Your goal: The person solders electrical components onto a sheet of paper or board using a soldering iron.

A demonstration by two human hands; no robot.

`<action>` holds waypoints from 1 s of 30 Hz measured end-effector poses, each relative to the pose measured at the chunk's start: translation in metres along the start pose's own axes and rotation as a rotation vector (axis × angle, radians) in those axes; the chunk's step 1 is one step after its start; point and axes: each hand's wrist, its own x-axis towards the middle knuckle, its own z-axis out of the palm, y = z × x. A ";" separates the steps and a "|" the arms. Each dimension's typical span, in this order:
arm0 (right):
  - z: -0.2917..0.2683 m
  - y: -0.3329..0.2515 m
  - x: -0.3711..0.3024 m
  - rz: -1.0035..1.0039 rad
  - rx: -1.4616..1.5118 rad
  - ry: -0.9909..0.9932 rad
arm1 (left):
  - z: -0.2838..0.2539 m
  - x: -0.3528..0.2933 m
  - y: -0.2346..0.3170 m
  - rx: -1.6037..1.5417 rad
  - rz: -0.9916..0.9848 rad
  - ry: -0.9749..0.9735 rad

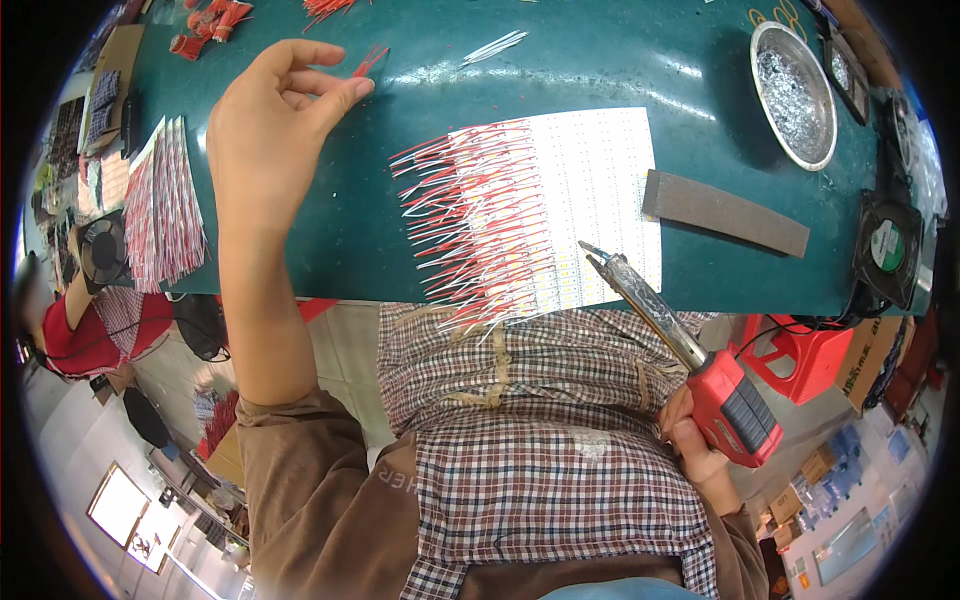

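My left hand (268,130) is raised over the left of the table, thumb and forefinger pinching a few short red wires (374,60). In my right hand (692,440), low at the right by the apron, is a soldering iron (738,405) with a red and black handle. Its tip points up and left, over the lower right part of a white circuit board panel (595,170). Rows of red and white wires (470,220) run along the panel's left side, their loose ends sticking out past its edge.
A brown strip (725,212) lies right of the panel. Behind it stands a metal bowl (795,95) of silvery bits. White wires (495,47) and red wire bundles (210,25) lie farther back. Wired strips (165,205) hang at left. Small fans (888,245) flank the table; another person sits far left.
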 end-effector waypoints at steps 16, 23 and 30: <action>0.000 -0.004 -0.002 0.009 0.031 0.006 | 0.011 -0.078 0.056 -0.093 0.540 -0.114; -0.004 0.005 -0.007 -0.047 -0.058 -0.029 | 0.027 -0.097 0.062 -0.038 0.598 -0.371; 0.002 0.001 -0.006 -0.053 -0.053 -0.031 | 0.023 -0.093 0.063 0.108 0.649 -0.425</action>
